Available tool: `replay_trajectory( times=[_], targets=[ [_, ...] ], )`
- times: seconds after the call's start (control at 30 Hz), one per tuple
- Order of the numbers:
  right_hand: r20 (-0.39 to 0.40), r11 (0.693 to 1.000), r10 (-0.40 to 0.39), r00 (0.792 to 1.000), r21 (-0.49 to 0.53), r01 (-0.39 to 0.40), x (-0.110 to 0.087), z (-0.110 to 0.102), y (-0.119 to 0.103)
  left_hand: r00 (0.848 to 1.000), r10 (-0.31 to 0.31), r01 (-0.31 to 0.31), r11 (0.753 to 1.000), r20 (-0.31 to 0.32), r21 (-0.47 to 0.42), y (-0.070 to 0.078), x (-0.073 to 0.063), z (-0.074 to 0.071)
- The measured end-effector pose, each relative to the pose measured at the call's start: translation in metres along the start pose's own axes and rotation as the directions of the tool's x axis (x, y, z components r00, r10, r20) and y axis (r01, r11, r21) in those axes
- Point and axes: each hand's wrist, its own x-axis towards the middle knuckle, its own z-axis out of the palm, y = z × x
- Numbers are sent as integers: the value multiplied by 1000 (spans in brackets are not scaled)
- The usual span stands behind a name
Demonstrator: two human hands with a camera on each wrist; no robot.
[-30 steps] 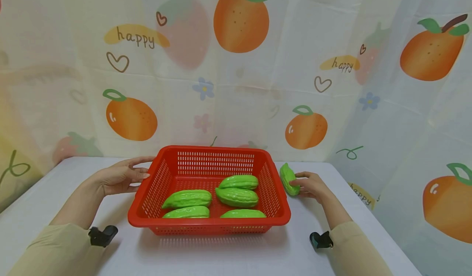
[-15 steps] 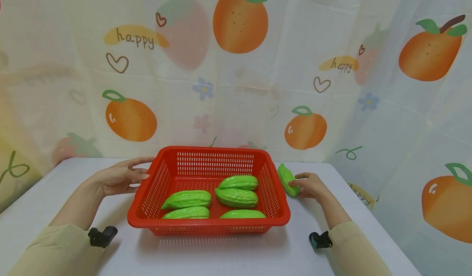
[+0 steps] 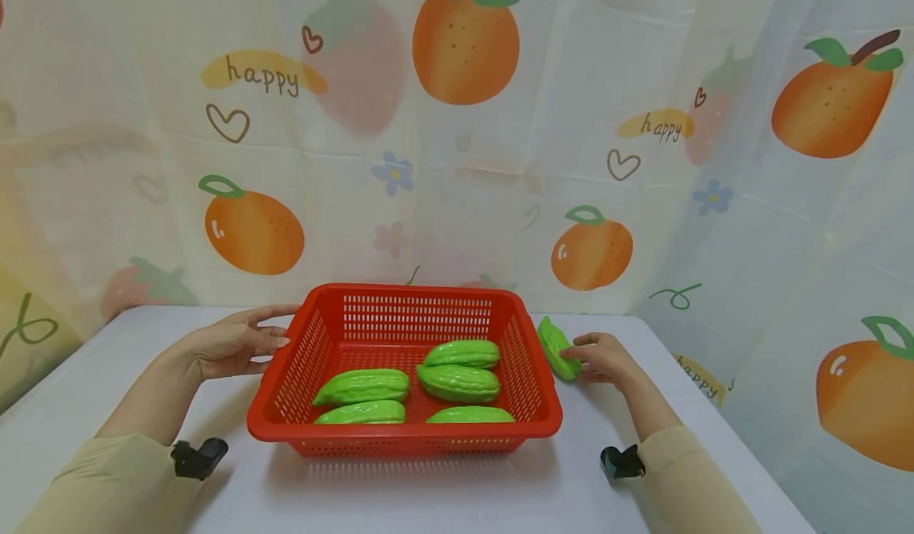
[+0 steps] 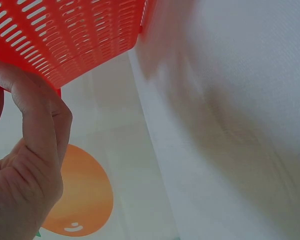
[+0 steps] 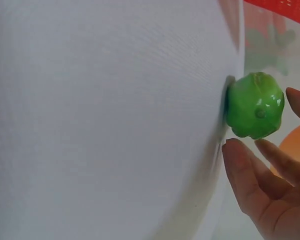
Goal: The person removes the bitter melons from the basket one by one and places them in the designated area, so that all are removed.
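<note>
A red plastic basket point(image 3: 400, 431) with slotted walls stands on the table, and several bright green, ribbed bitter melons point(image 3: 460, 383) lie inside it. My left hand point(image 3: 239, 342) holds the basket's left rim, with fingers curled at its edge in the left wrist view. Just outside the basket's right wall, a single bitter melon point(image 3: 558, 349) rests on the tabletop. Beside it is my right hand point(image 3: 603, 358), its thumb and fingers spread around the melon's near end. In the right wrist view the fingertips point(image 5: 235, 145) sit very close to that melon point(image 5: 255, 106); whether they touch is unclear.
A white cloth covers the table point(image 3: 428, 494). Behind it and along the right hangs a pale curtain point(image 3: 471, 201) printed with oranges, hearts and words. Each sleeve cuff carries a black wrist device, one on the left point(image 3: 198, 459) and one on the right point(image 3: 623, 462).
The melon outside the basket has shifted very slightly left since the first frame. Both hands and the basket stay nearly where they were.
</note>
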Motion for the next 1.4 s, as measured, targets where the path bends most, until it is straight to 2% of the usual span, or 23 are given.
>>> replay_trajectory(
  times=[0.17, 0.33, 0.6, 0.77, 0.93, 1.23, 1.4],
  targets=[
    [-28, 998, -29, 999, -50, 28, 1, -7, -4, 1000, 4, -4, 1000, 15, -9, 1, -1, 0],
    [-65, 991, -82, 994, -113, 74, 0, -24, -19, 1000, 5, -5, 1000, 24, -12, 2, -1, 1],
    [-109, 966, -230, 967, -147, 214, -10, -52, -65, 1000, 5, -5, 1000, 10, -1, 1, -2, 1],
    [-70, 951, -298, 952, -109, 290, -17, -56, -95, 1000, 5, -5, 1000, 10, -1, 1, -2, 1],
    [-40, 932, -354, 934, -92, 350, -26, -48, -124, 1000, 5, -4, 1000, 8, -20, 1, -2, 3],
    [24, 888, -453, 891, -77, 453, -39, -14, -160, 1000, 3, -3, 1000, 2, -26, 0, -2, 3],
    [58, 848, -524, 850, -53, 527, -42, 6, -176, 1000, 11, -10, 1000, 15, -27, -1, -1, 0]
  ],
)
